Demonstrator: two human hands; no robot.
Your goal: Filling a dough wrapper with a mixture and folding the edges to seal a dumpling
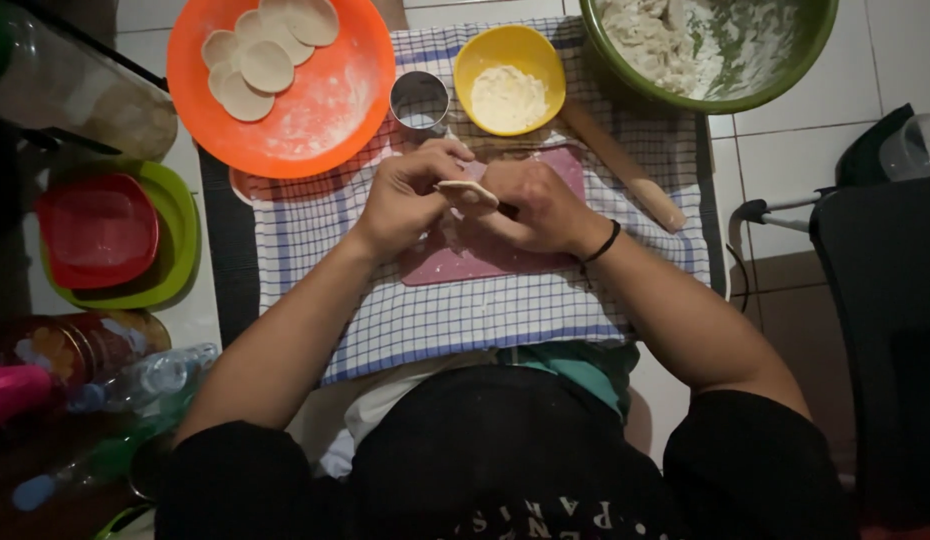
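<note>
While both hands — left hand (405, 200), right hand (540, 205) — pinch a dough disc (467, 190).

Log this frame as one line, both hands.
left hand: holds dough round | right hand: same round | under: pink board | near: yellow flour bowl

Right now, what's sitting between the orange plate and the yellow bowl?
In the head view, a small round metal cutter ring stands on the checked cloth between the orange plate and the yellow bowl.
</note>
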